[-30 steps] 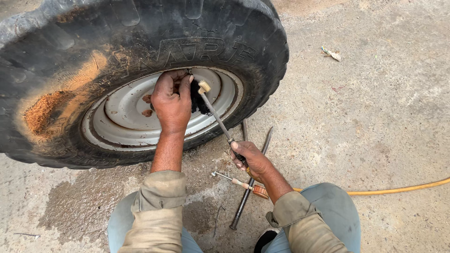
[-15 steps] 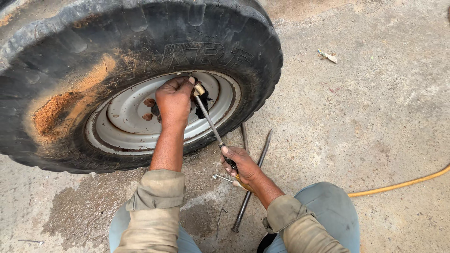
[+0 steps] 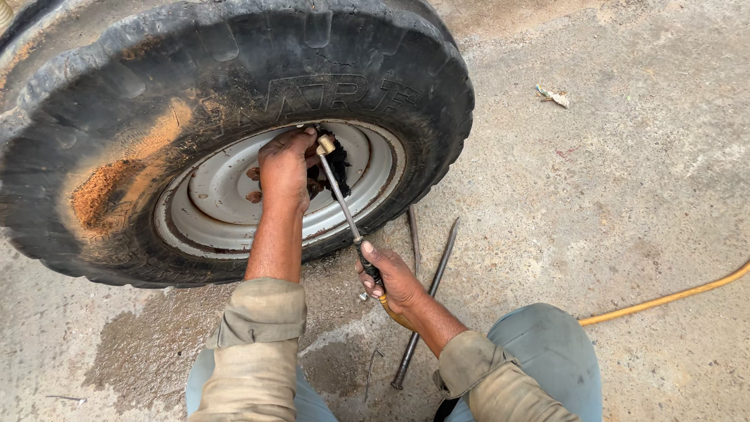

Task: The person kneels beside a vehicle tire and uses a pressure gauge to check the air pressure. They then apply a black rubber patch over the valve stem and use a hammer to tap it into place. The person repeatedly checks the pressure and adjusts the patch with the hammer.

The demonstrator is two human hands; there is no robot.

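A slim metal air chuck [image 3: 344, 205] with a brass tip slants up to the grey wheel rim [image 3: 219, 203]. The big worn tyre [image 3: 226, 70], smeared with orange mud, lies tilted on the concrete floor.

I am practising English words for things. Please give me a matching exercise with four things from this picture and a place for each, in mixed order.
Things:
1. left hand
2. right hand
3. hose
4. iron bar

Places:
A. lying on the ground beside the tyre
B. on the wheel rim
C. gripping the lower end of the tool
D. on the concrete at the right edge

Pairs: 1-B, 2-C, 3-D, 4-A
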